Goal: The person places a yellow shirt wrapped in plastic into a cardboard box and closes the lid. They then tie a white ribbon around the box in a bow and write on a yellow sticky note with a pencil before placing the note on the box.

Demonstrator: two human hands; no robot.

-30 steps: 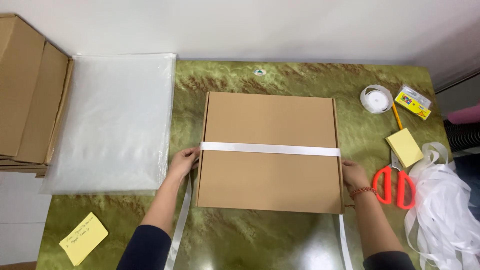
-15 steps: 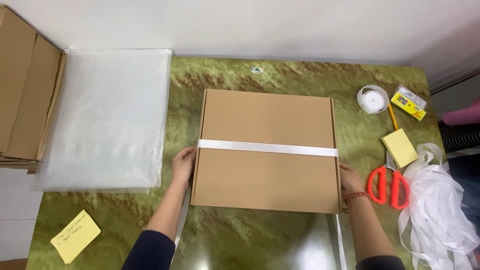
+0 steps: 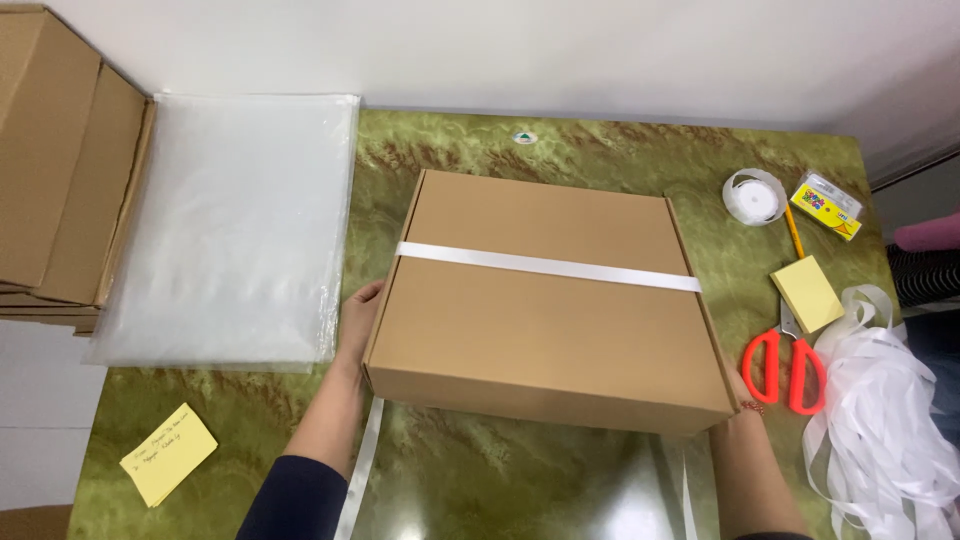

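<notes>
Cardboard box (image 3: 545, 300) lifted nearer, green marbled table (image 3: 600, 150), white wall (image 3: 500, 50)

I am at a packing bench in a small shipping room: under my fingers (image 3: 362, 300) a ribboned carton (image 3: 545, 300), left of them clear bags (image 3: 225, 225) and flat cardboard (image 3: 60, 160), right of them scissors (image 3: 785, 365) and loose white ribbon (image 3: 885, 410).
</notes>
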